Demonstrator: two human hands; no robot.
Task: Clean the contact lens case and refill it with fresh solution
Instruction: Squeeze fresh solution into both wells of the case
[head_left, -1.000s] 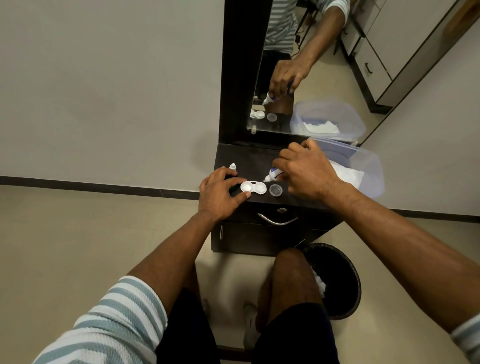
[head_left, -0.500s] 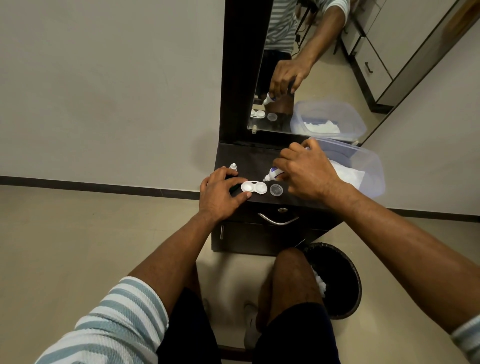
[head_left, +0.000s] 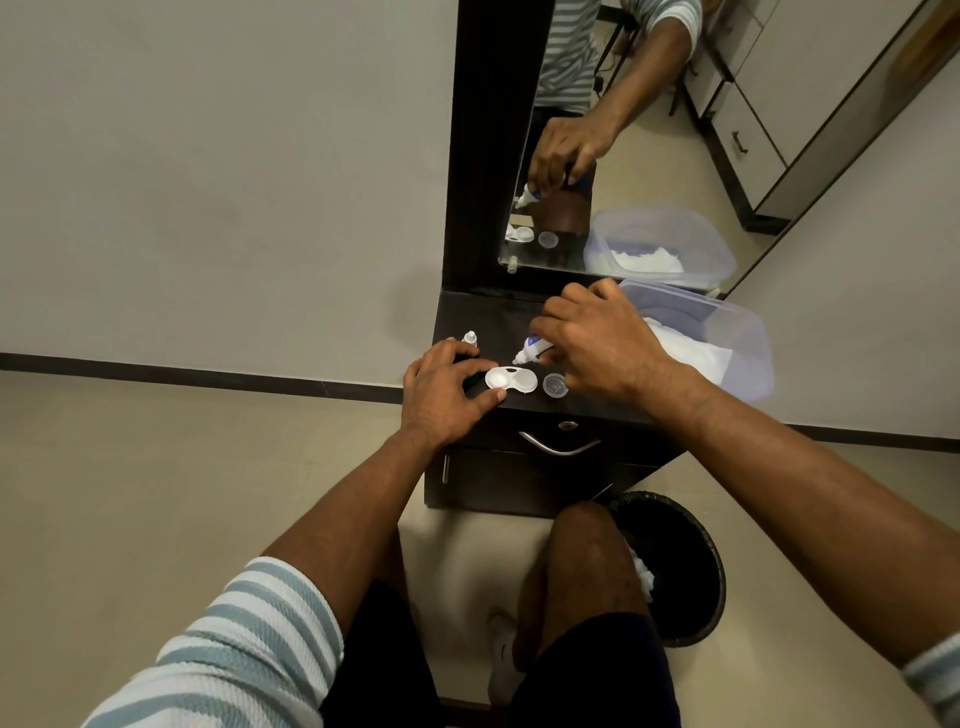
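A white contact lens case (head_left: 511, 380) lies open on the dark dresser top (head_left: 498, 317), both wells uncovered. My left hand (head_left: 441, 397) holds its left end between thumb and fingers. My right hand (head_left: 597, 340) grips a small white and purple solution bottle (head_left: 530, 351), tipped with its nozzle pointing down and left, just above the case. A clear round cap (head_left: 555, 385) lies right of the case.
A small white dropper bottle (head_left: 470, 338) stands behind my left hand. A clear plastic tub (head_left: 727, 332) with white tissue sits at the right. A mirror (head_left: 597, 130) rises behind. A black bin (head_left: 675, 566) stands on the floor beside my knee.
The bottle's nozzle has stayed over the case, with my right hand shifting only slightly. My left hand keeps its hold on the case.
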